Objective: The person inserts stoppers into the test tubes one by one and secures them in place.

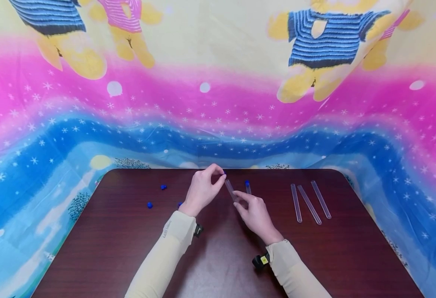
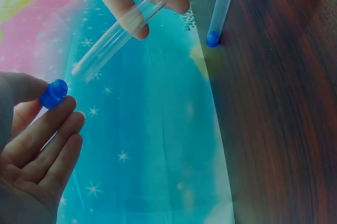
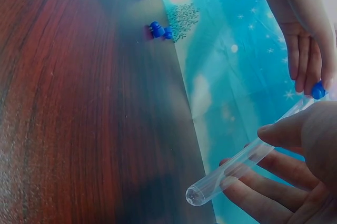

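Note:
Between thumb and forefinger my left hand (image 1: pixel 202 187) pinches a small blue stopper (image 2: pixel 54 94); its other fingers extend loosely in the left wrist view. My right hand (image 1: pixel 256 210) holds a clear plastic test tube (image 3: pixel 231 171) at a slant, thumb on one side and fingers on the other. The tube's rounded end points down toward me, and its open end is up beside the stopper. In the left wrist view a small gap shows between stopper and tube mouth. Just beyond the right hand lies another test tube (image 1: pixel 248 187) with a blue stopper in its far end.
Three clear test tubes (image 1: pixel 309 204) lie side by side on the right of the dark wooden table (image 1: pixel 218 269). Several loose blue stoppers (image 1: pixel 149 205) are on the left, one partly hidden by the left wrist. A printed cloth (image 1: pixel 218 103) hangs behind the table.

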`<state>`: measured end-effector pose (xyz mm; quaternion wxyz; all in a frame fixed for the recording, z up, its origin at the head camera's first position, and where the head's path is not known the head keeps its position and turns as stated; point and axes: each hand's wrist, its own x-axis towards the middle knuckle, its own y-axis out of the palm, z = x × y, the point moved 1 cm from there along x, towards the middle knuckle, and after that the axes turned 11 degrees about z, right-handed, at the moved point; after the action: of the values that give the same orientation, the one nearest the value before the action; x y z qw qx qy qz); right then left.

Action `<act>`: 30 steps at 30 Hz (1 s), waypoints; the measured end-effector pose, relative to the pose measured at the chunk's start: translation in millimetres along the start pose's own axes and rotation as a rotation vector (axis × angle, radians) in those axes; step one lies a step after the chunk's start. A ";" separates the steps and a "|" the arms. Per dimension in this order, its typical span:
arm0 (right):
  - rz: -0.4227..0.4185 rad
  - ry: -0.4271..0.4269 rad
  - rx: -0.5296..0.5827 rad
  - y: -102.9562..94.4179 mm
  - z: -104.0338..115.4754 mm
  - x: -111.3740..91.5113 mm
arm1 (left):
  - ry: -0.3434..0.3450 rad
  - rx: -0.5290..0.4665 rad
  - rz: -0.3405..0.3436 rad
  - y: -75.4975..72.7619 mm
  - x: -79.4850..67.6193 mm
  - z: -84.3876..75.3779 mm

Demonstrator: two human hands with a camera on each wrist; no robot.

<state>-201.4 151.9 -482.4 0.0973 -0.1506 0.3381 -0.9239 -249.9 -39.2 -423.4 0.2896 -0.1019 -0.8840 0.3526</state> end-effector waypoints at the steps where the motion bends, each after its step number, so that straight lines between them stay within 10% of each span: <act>1: 0.001 0.000 -0.001 0.0 0.3 0.1 | -0.003 -0.004 0.001 0.3 -0.4 0.1; 30: -0.004 -0.017 -0.002 0.1 4.2 -2.2 | -0.032 -0.004 0.028 9.4 -6.6 4.7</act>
<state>-197.9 150.0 -479.8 0.0981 -0.1593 0.3379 -0.9224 -247.6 -37.5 -435.4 0.2703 -0.1095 -0.8877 0.3563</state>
